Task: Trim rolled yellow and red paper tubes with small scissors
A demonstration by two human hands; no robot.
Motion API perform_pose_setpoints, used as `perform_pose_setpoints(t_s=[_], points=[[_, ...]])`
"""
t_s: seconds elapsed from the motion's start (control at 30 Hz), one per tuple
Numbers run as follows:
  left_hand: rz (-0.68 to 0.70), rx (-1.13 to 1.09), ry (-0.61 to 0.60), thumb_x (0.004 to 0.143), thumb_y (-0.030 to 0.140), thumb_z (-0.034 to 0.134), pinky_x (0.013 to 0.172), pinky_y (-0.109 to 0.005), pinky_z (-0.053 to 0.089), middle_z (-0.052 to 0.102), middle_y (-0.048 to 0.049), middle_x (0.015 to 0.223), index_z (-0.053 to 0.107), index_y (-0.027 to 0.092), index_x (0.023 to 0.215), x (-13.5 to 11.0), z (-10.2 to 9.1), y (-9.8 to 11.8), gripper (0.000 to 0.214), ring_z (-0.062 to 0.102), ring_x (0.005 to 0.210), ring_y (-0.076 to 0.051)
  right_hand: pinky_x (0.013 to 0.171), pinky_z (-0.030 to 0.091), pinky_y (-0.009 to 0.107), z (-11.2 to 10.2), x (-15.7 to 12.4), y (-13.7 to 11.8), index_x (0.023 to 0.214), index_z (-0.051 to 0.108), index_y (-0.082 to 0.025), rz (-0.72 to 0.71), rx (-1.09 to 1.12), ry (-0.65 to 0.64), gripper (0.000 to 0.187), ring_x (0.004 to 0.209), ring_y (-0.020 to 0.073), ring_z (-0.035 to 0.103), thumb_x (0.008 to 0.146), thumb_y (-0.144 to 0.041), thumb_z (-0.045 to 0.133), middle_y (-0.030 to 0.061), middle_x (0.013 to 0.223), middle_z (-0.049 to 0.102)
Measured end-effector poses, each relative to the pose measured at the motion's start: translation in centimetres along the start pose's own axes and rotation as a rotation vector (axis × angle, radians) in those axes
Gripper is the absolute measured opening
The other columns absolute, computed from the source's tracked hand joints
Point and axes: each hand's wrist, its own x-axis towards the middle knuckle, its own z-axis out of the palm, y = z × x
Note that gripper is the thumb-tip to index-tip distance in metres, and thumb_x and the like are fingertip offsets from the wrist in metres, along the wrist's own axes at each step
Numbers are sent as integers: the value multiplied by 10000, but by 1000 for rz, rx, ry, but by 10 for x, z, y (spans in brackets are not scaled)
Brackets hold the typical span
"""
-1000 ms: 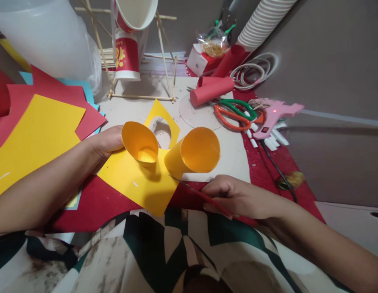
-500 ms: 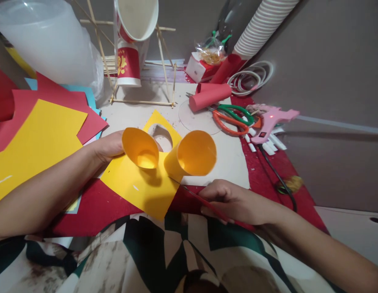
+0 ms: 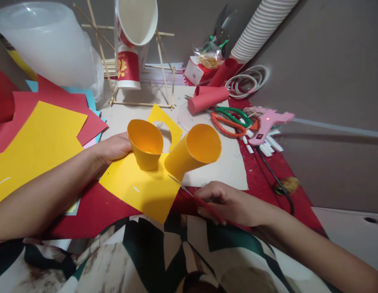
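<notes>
A yellow paper sheet (image 3: 128, 179) carries two yellow paper tubes standing up from it. The left tube (image 3: 148, 159) is short with a slanted rim; the right tube (image 3: 181, 154) is longer and leans to the right. My left hand (image 3: 115, 147) is closed on the sheet's left side, its fingertips hidden behind the left tube. In my right hand (image 3: 228, 203) are red-handled scissors (image 3: 209, 208), their blades at the sheet's right edge, just below the longer tube. Behind the tubes, a yellow piece (image 3: 173, 129) has a rounded hole in it.
Yellow card (image 3: 48, 134) and red card (image 3: 69, 101) lie at left. A stick frame (image 3: 140, 104) with paper cups (image 3: 129, 67) stands behind. Red tubes (image 3: 209, 99), orange-and-green-handled scissors (image 3: 228, 126) and a pink glue gun (image 3: 265, 122) with a black cord lie at right.
The left tube and my left hand have shifted slightly right, and both tubes have tilted a little. The scissors stay near the sheet's right edge, with more of their blades showing.
</notes>
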Motion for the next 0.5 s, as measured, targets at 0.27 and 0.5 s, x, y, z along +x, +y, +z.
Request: perform_pose_setpoints(t_s=[0.27,0.5], points=[[5,41,-55,628,153,813,616,-176,503,769,-49,796,688,88,703,-1,3,2,160,657,633,-91,443,277,178,0,-3,2,598,510,-150,-26,14,28,428,469,45,369,928,-421,538,-58,504,431],[24,37,5,647,96,780,616,-175,485,773,-74,811,733,81,778,-4,5,2,140,647,642,-97,384,232,162,4,-3,2,605,524,-153,-5,44,54,417,416,36,352,920,-425,556,-64,476,433]])
